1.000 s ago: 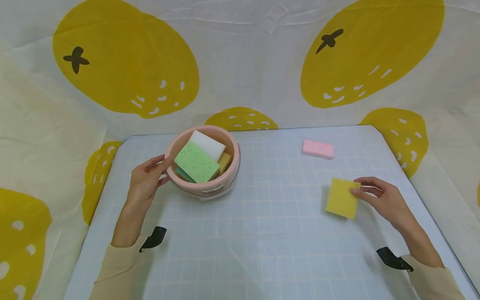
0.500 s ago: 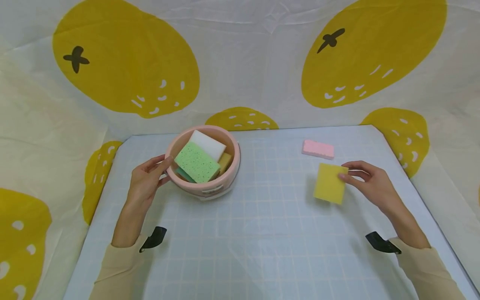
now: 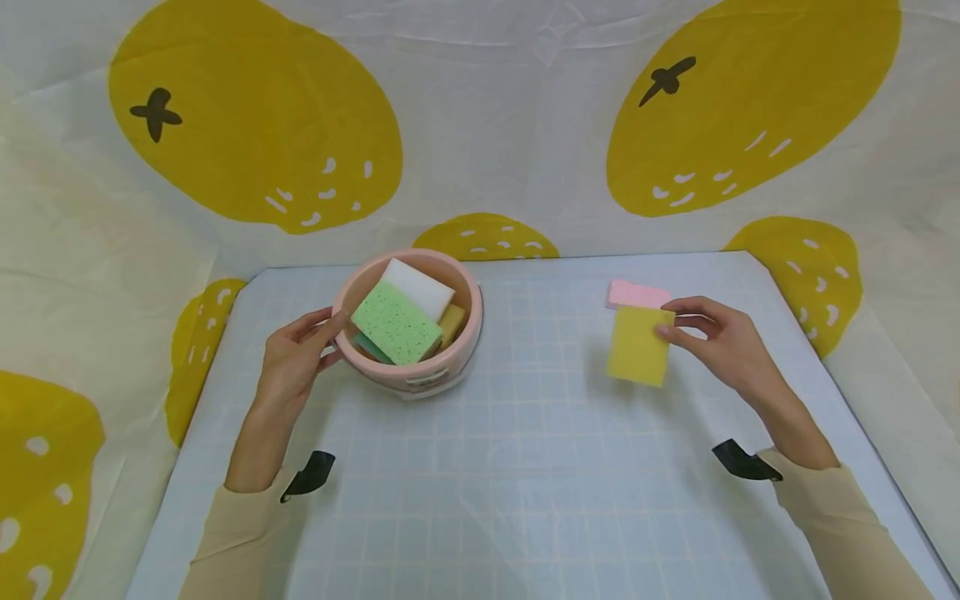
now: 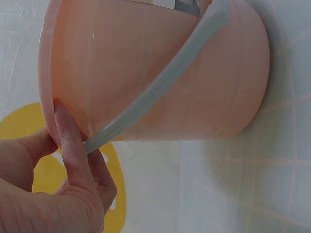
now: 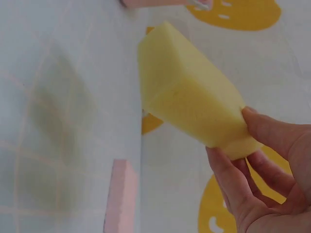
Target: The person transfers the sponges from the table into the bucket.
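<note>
My left hand (image 3: pixel 294 362) pinches the left rim of a pink bucket (image 3: pixel 472 340), thumb and fingers on either side of the edge. In the left wrist view the bucket's pale grey handle (image 4: pixel 160 92) slants down its side to the fingers. Inside the bucket lie a speckled green sponge (image 3: pixel 397 323), a white sponge (image 3: pixel 420 286), a tan one (image 3: pixel 452 325) and a darker green one mostly covered. Held up off the table, a yellow sponge (image 3: pixel 640 346) is pinched at one end by my right hand (image 3: pixel 716 346); the right wrist view shows its thick block shape.
A pink sponge (image 3: pixel 636 293) lies on the table just behind the yellow one, partly covered by it. The table (image 3: pixel 525 483) has a pale blue grid cover. White fabric (image 3: pixel 502 125) printed with large yellow fruit stands around its back and sides.
My right hand has carried the yellow sponge left and away from me, so it now overlaps the pink sponge in the head view. The left hand stays on the bucket rim.
</note>
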Tool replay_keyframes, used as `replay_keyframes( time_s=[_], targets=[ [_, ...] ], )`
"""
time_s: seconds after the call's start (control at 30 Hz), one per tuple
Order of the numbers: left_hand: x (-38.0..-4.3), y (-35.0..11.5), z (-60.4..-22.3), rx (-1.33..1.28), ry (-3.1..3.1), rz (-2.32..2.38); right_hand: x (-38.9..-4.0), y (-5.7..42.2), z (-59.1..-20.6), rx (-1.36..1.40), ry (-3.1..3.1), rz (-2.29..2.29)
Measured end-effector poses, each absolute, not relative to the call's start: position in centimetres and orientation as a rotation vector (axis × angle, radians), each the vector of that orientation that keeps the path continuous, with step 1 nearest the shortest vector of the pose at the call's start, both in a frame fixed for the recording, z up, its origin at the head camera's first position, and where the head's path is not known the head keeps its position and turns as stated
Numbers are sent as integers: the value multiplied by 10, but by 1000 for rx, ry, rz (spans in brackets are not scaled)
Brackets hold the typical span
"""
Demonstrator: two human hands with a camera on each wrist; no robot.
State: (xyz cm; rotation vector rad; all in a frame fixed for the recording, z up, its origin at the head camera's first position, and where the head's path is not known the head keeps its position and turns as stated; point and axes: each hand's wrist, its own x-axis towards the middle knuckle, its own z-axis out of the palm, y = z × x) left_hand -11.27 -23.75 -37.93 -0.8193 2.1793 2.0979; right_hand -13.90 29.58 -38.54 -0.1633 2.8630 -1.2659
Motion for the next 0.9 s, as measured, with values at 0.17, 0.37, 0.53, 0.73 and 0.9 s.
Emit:
replay_keyframes(
  time_s=[0.17, 0.37, 0.53, 0.73, 0.9],
  targets=[
    [-112, -238, -380, -804, 2176, 2106, -145, 283, -377, -207, 2845, -1305],
    [-112, -238, -380, -809, 2195, 2082, -154, 265, -368, -274, 2821, -1373],
    [-113, -238, -380, -816, 2200, 2071, -160, 251, -361, -328, 2794, -1403],
    [-113, -238, -380, -805, 2188, 2088, -167, 236, -353, -366, 2791, -1386],
    [-112, -239, -379, -811, 2190, 2096, -175, 223, -347, -449, 2744, -1457]
  ],
)
